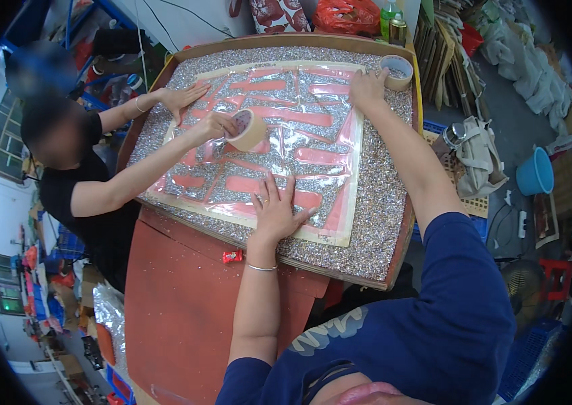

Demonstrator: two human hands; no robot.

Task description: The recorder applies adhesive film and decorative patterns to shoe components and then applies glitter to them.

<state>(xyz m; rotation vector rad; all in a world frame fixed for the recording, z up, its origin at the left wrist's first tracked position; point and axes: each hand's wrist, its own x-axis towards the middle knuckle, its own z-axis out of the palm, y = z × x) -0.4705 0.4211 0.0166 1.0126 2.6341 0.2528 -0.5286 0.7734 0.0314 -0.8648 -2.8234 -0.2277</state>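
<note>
A clear plastic sheet [313, 143] with pink shapes and a taped cream border lies over small glittering rhinestones [380, 196] in a shallow wooden tray [411, 250]. My left hand [276, 212] rests flat on the sheet's near part, fingers spread. At the far right corner of the sheet is my right hand [368, 93], its fingers bent down and drawn together; what they grip is hidden. Close beside those fingers stands a roll of tape [397, 72]. From the left, a co-worker's hand [218, 126] holds another tape roll [249, 131] above the sheet, while their other hand [181, 100] presses its far left edge.
A reddish-brown table [191, 304] is in front of the tray, with a small red wrapped piece [233, 256] near the tray's edge. Beyond the tray are a red plastic bag [348, 17] and a can [397, 32]. To the right are a canvas bag [480, 158] and a blue bucket [535, 171].
</note>
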